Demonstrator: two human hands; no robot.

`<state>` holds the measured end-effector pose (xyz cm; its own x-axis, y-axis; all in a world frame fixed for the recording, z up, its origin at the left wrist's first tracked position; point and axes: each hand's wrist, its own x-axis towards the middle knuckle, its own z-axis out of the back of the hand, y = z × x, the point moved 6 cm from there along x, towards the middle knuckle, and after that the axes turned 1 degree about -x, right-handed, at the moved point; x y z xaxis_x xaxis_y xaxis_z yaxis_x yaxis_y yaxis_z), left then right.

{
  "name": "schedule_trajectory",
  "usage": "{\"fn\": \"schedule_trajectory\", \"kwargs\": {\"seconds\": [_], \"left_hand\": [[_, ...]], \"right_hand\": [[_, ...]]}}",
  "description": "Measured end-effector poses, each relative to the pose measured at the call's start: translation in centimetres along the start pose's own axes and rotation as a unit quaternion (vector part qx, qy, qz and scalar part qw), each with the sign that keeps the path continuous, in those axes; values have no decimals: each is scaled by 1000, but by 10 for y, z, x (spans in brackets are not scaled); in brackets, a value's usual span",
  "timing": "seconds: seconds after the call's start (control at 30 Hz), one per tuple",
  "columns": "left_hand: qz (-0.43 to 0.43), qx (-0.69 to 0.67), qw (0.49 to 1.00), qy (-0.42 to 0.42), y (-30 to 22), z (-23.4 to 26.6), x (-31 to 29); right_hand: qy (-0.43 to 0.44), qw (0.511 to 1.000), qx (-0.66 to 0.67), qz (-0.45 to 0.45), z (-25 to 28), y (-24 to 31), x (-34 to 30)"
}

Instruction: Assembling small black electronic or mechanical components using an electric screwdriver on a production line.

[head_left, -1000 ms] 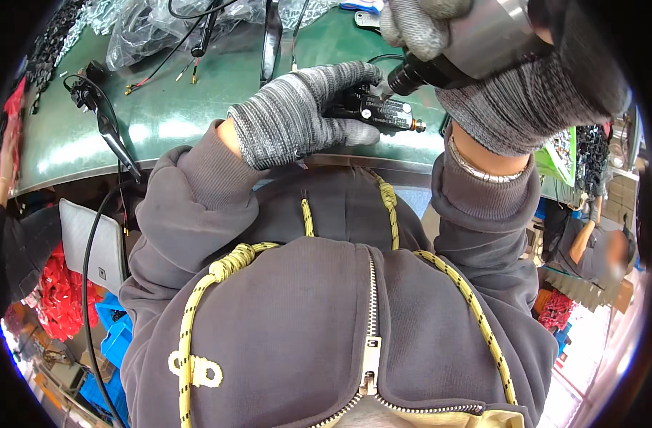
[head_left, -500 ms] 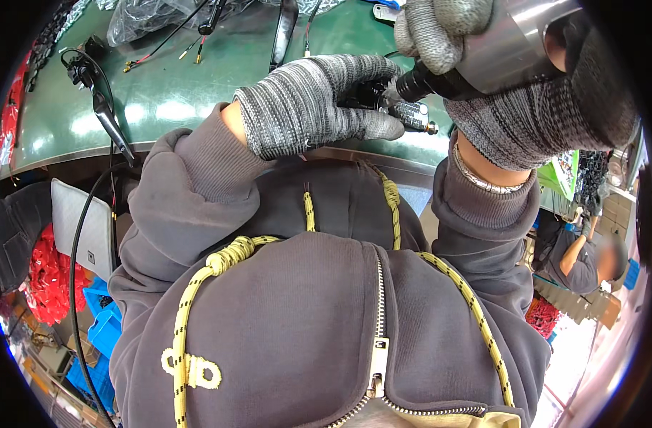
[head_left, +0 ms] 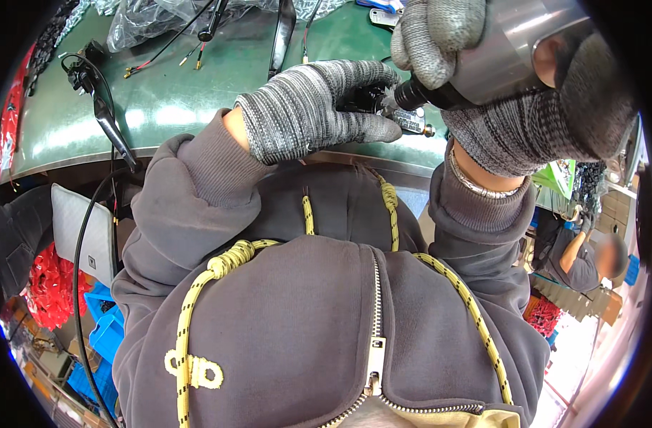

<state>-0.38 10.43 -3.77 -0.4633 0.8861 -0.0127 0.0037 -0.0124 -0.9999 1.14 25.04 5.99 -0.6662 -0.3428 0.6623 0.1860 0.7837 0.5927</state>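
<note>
Both hands wear grey striped knit gloves. My left hand (head_left: 308,110) curls its thumb and fingers around a small black part (head_left: 413,123) with a printed label and a brass-coloured end, held over the bench's near edge. My right hand (head_left: 529,135) is wrapped round a power tool (head_left: 508,50) with a silver cylindrical body and black nose. The nose points left and meets the black part at my left fingertips. Something whitish and translucent shows at the contact point; what it is I cannot tell.
The green bench (head_left: 197,93) carries a black lever with a cable (head_left: 106,121), another black lever (head_left: 284,32), loose wires with connectors, and a clear plastic bag (head_left: 147,27). Blue bins (head_left: 106,324) stand lower left. A person (head_left: 575,260) is at far right.
Both hands, the tool and the black part have shifted only slightly. The tool's nose stays against the part, and both grips look the same.
</note>
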Motion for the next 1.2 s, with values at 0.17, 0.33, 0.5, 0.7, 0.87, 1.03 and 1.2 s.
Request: {"fn": "schedule_trajectory", "kwargs": {"seconds": [0.17, 0.33, 0.5, 0.7, 0.87, 1.03, 1.2], "left_hand": [[-13, 5, 999, -29, 2, 1, 1], [27, -14, 999, -17, -5, 0, -1], [18, 11, 1000, 2, -7, 0, 0], [-15, 30, 999, 12, -2, 3, 7], [-23, -6, 999, -27, -4, 3, 1], [-50, 183, 981, -31, -3, 4, 5], [-53, 175, 982, -41, 1, 3, 8]], "right_hand": [[15, 1000, 2, -7, -4, -3, 6], [21, 999, -5, -24, -2, -11, 2], [37, 999, 1, -22, -8, -12, 4], [35, 999, -4, -27, -2, -15, 6], [41, 999, 1, -31, -3, -20, 5], [45, 998, -1, -36, -5, -22, 6], [49, 998, -2, -40, -5, -25, 6]]}}
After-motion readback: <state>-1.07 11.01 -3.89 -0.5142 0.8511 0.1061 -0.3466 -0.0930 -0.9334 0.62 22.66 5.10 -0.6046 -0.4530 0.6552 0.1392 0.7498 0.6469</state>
